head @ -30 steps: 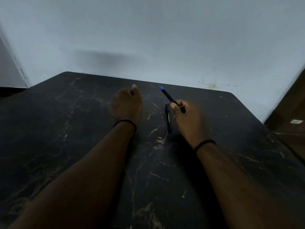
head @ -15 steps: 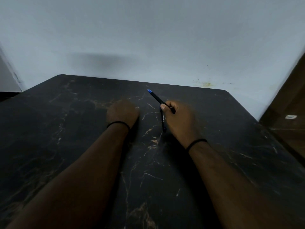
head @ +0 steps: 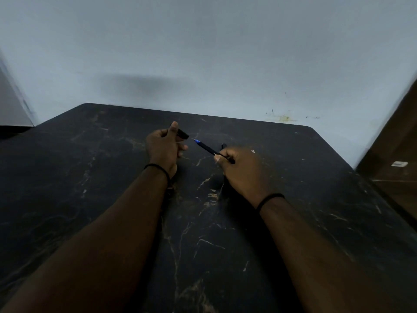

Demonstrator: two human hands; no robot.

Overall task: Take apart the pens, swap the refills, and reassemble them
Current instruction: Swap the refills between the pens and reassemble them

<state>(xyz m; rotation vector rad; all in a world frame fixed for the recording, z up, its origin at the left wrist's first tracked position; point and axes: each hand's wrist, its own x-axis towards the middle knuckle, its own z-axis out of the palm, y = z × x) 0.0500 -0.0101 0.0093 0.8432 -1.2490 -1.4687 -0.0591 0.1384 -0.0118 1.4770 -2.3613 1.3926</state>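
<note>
My right hand (head: 242, 171) grips a black pen with a blue tip (head: 206, 148), which points up and to the left, above the table. My left hand (head: 163, 147) is raised to its left, fingers closed on a short black pen piece (head: 183, 133) that sticks out past the thumb. The blue tip and that piece are a small gap apart. A second black pen (head: 223, 146) lies on the table behind my right hand; only its far end shows, the rest hidden by the hand.
The table (head: 90, 177) is black marble with pale veins, and both forearms rest low over it. A pale wall (head: 203, 64) stands right behind its far edge. A brown wooden panel (head: 397, 154) rises at the right.
My left hand rose off the table and now holds a short black piece. The pen in my right hand swung lower, its tip now aimed toward the left hand.
</note>
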